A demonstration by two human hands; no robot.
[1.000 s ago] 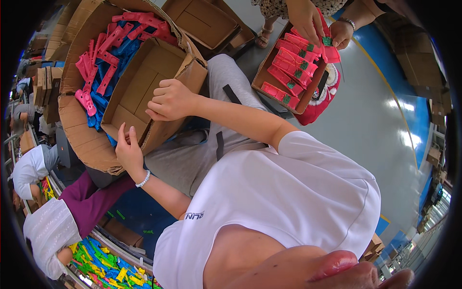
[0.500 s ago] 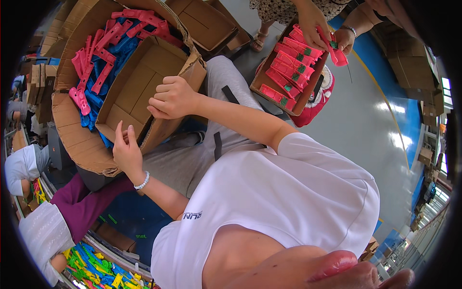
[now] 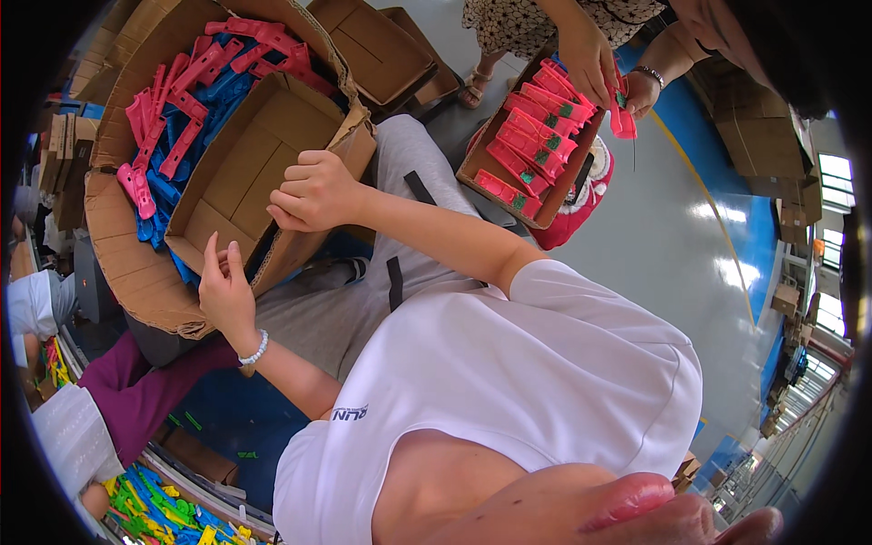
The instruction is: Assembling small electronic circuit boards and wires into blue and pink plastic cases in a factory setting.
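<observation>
Both hands are gripping the empty brown cardboard box (image 3: 245,177) at left: left hand (image 3: 225,292) fingers pinching its near flap, right hand (image 3: 313,191) fingers curling over its right wall

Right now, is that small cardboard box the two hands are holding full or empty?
Empty: the small cardboard box shows bare cardboard inside, with the left hand and right hand on its edges.
</observation>
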